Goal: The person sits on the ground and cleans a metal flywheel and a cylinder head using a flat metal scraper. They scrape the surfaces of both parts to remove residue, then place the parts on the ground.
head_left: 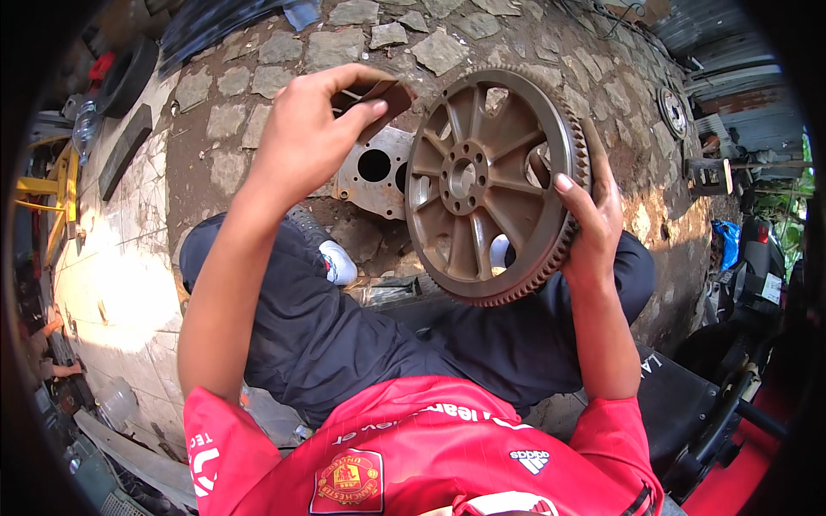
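Note:
A large spoked flywheel with a toothed ring round its rim is held up on a tilt above my lap. My right hand grips its right edge, the thumb on the near face and the fingers behind the teeth. My left hand is raised to the upper left of the wheel. Between its thumb and fingers it pinches a folded brown sheet that looks like sandpaper, close to the rim but seemingly apart from it. Behind the wheel a flat grey metal plate with round holes lies on the ground, partly hidden.
Rough stone paving stretches ahead. To the left are a dark bar, a tyre, a plastic bottle and a yellow metal frame. At the right lie a round metal disc and a blue plastic bag.

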Demonstrator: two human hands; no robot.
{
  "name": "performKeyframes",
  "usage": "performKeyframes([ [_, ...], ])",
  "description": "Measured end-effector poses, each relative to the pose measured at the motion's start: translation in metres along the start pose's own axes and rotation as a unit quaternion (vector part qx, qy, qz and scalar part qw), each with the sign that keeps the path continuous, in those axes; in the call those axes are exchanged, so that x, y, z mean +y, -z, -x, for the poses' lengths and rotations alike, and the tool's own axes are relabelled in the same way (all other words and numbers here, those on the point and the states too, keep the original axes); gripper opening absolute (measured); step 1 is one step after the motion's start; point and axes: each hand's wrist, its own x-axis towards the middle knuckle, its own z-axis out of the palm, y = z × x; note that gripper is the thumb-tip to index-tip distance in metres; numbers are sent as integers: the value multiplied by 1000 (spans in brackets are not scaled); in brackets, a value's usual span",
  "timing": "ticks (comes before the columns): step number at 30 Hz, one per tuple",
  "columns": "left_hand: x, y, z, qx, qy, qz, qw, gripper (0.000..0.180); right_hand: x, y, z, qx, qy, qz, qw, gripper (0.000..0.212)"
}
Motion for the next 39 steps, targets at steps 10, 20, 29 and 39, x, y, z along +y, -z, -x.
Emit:
performKeyframes([
  [10, -8, -109, -27, 27, -7, 74, 997, 21, 28, 32, 5, 18, -45, -121, 991, 86],
  [20, -13, -141, -31, 105, -177, 110, 972, 25, 17, 16, 0, 19, -47, -94, 994, 86],
  [29, -30, -127, -41, -111, -263, 34, 958, 31, 14, 15, -2, 23, -44, -62, 997, 85],
  [39, -95, -88, -20, -49, 95, -49, 993, 30, 38, 51, -1, 44, -45, -92, 994, 84],
])
